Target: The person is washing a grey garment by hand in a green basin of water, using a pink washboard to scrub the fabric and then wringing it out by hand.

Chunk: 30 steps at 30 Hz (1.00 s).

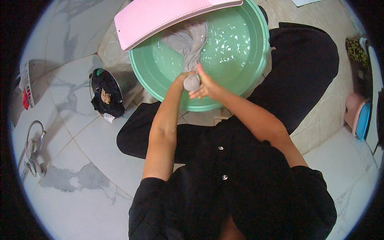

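A wet grey cloth (192,45) stretches from the water of a round green plastic basin (144,81) up to both my hands near the basin's near rim. My left hand (185,78) is closed around the bunched cloth from the left side. From the right, my right hand (204,85) wraps the same cloth, its fingers partly spread beneath the rounded, bulging end. The cloth's far part lies in the water, close to a pink plastic board (162,22) that rests across the basin's far left rim.
Left of the basin a metal bucket (126,81) holds dark clothes (105,90), some hanging over its rim. A metal tap with a hose (34,150) is at the far left. On the right are a blue plastic item (363,120) and a pink one (352,106). My black-clad legs flank the basin.
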### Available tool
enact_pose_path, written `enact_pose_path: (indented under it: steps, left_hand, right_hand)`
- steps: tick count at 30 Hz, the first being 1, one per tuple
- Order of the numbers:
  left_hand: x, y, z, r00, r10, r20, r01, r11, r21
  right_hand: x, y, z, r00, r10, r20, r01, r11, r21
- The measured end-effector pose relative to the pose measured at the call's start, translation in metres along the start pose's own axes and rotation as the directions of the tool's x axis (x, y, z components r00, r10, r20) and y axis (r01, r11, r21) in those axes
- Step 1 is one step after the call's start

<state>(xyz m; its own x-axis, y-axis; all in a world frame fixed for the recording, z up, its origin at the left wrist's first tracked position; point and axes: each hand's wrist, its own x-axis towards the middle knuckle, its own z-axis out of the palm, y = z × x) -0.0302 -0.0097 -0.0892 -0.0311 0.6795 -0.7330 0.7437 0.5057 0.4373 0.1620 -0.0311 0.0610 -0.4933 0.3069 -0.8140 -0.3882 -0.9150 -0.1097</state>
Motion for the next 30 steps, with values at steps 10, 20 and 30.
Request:
enact_pose_path:
  steps: [10,20,30]
  left_hand:
    - [-0.064,0.072,0.051,0.951,-0.307,0.046,0.277,0.770,-0.575]
    - [-0.071,-0.014,0.013,0.889,-0.298,0.347,0.260,-0.294,-0.920]
    - [-0.069,0.060,0.043,0.984,0.149,0.096,0.176,-0.733,-0.657]
  right_hand:
    - [0.024,-0.003,-0.072,0.992,0.122,0.045,-0.119,0.991,-0.059]
    - [0.007,0.011,-0.052,0.826,0.219,0.520,-0.407,0.869,0.280]
    - [-0.005,0.018,-0.015,0.326,0.069,0.943,-0.785,0.575,0.230]
